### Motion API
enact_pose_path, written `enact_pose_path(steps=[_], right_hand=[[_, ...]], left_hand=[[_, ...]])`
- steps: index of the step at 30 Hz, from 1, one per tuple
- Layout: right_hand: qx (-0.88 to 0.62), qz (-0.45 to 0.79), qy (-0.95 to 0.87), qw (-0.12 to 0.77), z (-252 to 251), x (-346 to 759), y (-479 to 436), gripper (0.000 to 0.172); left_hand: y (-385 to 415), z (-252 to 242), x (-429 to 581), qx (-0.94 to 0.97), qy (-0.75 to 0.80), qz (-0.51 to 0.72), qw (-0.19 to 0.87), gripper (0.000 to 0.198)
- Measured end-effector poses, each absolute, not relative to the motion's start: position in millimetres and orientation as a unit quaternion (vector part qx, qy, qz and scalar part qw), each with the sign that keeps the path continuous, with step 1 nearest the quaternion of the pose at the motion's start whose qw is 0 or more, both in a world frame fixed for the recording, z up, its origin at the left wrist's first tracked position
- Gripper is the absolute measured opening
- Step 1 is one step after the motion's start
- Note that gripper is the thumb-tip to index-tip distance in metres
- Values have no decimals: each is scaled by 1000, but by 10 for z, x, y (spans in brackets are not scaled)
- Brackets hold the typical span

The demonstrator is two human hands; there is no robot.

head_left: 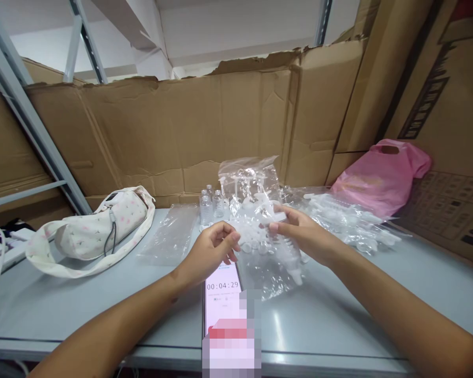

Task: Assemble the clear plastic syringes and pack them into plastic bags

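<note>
My right hand pinches a small white plastic piece between thumb and fingers, over a clear plastic bag. White plastic parts lie heaped in and around this bag, too jumbled to tell apart. My left hand hovers just left of the heap, its fingers curled in toward the thumb; whether anything is between them is hidden. Below it a phone lies on the table, its screen showing a running time. Behind the left hand stand several small clear bottles.
A flat clear bag lies on the grey table, beside a flowered white shoulder bag. On the right are a bag of white parts and a pink plastic bag. Cardboard walls the back.
</note>
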State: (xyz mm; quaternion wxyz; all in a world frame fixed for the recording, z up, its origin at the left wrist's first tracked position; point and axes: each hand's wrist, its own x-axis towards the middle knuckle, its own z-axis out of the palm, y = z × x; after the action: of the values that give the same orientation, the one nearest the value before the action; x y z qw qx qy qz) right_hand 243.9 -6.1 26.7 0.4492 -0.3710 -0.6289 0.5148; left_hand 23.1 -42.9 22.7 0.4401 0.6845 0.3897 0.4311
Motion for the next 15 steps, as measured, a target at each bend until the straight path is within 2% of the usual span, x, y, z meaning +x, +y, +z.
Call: enact_pose_path(steps=[3,7,10,13,15], right_hand=[[-384,505,-645,425,249,2432,-72,46],[-367,499,-664,418,293,2450,-93,39],[-376,499,-664,411,359,2544,-80,42],[-416,485,-642,424,426,2694,-44,50],[-411,472,-645,438,462,2783,-24,46]], left_hand=[[-424,238,220,690,379,440,432,30],[-439,217,224,701,372,430,431,29],[-419,210,193,725,375,414,401,27],[-333,223,127,780,412,383,272,22],[-243,234,97,826,429,331,154,19]])
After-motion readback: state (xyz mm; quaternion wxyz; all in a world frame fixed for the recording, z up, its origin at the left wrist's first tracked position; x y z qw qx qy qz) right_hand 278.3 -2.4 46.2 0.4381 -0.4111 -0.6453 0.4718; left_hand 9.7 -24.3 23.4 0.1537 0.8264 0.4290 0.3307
